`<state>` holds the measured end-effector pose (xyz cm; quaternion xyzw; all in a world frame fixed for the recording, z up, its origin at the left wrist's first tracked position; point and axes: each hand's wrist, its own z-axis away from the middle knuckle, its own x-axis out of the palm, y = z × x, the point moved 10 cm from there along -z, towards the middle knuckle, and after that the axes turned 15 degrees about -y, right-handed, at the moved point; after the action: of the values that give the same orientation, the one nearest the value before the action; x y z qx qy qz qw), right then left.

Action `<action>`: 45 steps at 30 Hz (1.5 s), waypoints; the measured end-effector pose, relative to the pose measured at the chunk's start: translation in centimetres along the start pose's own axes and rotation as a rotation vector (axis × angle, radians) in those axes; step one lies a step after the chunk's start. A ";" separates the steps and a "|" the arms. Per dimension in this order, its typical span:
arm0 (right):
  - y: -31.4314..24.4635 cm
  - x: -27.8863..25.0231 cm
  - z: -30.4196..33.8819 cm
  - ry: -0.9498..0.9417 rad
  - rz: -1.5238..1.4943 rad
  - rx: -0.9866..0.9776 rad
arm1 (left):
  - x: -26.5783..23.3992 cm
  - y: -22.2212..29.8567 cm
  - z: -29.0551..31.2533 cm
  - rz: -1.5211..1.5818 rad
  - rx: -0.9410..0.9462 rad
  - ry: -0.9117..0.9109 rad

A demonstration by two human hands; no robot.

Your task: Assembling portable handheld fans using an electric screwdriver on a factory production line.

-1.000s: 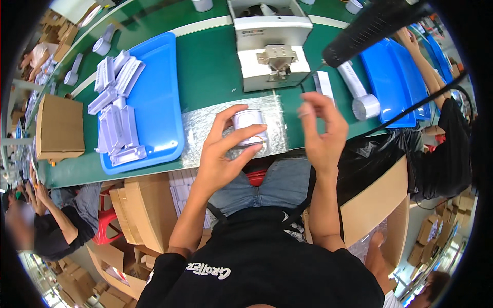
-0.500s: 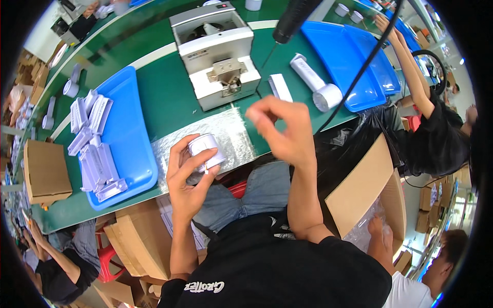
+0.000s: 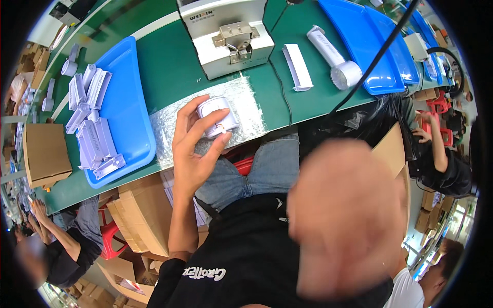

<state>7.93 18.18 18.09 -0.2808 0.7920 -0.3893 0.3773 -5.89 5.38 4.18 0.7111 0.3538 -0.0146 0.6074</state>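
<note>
My left hand point(image 3: 191, 149) grips a white round plastic housing point(image 3: 209, 107) between thumb and fingers, above a silvery sheet point(image 3: 250, 102) at the bench edge. A small reddish detail shows on the housing close to my thumb. Raised near the camera, my right hand point(image 3: 344, 205) is a large smear at the lower right, and its fingers cannot be made out. Beyond the sheet stands a white-and-grey machine point(image 3: 210, 51) with a metal fixture on its front. Right of it lie a white channel-shaped piece point(image 3: 298, 68) and a white handled part with a round head point(image 3: 345, 75).
A blue tray point(image 3: 138, 110) on the left holds several white plastic pieces point(image 3: 92, 141), beside a cardboard box point(image 3: 46, 154). More blue trays point(image 3: 380, 77) lie to the right. A black cable point(image 3: 377, 59) crosses there. Co-workers sit on both sides.
My right hand has swung from over the bench edge back toward the camera and blurred. The view has shifted, so the bench sits higher. The left hand still holds the housing.
</note>
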 end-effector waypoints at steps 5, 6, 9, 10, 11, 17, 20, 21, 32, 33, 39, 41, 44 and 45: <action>12.3 -2.9 -0.4 0.218 0.752 0.312 | -0.1 0.0 0.3 -0.035 0.066 0.055; 14.3 -2.5 -1.0 0.177 0.786 0.388 | -0.5 0.0 0.4 -0.019 0.059 0.081; 18.6 -1.8 -1.2 0.100 0.917 0.543 | -1.1 0.8 0.3 -0.001 0.057 0.097; 19.3 -2.3 -0.5 0.116 0.913 0.490 | -1.2 1.3 0.2 -0.007 0.053 0.103; 20.0 -2.9 -0.2 0.126 0.895 0.423 | -1.0 1.5 -0.3 0.013 0.034 0.087; 12.6 -0.9 1.0 0.076 -0.371 0.264 | -0.6 1.5 -1.6 0.059 0.053 0.053; 11.1 2.7 -0.7 -0.075 -0.728 0.097 | -0.7 1.6 -1.6 0.015 0.021 0.057; 9.8 3.0 -1.3 -0.072 -0.743 0.016 | -0.5 1.7 -1.8 0.022 0.016 0.048; 6.9 6.7 -3.0 -0.174 -0.791 -0.163 | -0.7 2.0 -1.9 0.016 -0.027 0.036; 7.1 7.0 -2.9 -0.180 -0.793 -0.161 | -0.7 2.0 -1.9 0.037 -0.027 0.029; 8.6 8.4 -2.6 -0.221 -0.812 -0.113 | -0.6 2.2 -1.4 0.016 -0.001 0.042; 9.0 8.7 -2.7 -0.224 -0.844 -0.079 | -0.8 2.2 -1.0 -0.045 0.037 0.068; 9.6 9.3 -2.7 -0.223 -0.856 -0.101 | -0.1 -0.1 -0.5 -0.004 -0.082 0.035; 9.5 9.4 -2.6 -0.228 -0.844 -0.131 | -0.1 -0.3 -0.5 0.000 -0.091 0.041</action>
<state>-0.92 17.43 7.69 -0.6441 0.5842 -0.4248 0.2518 -6.32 5.78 4.15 0.6830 0.3663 0.0160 0.6317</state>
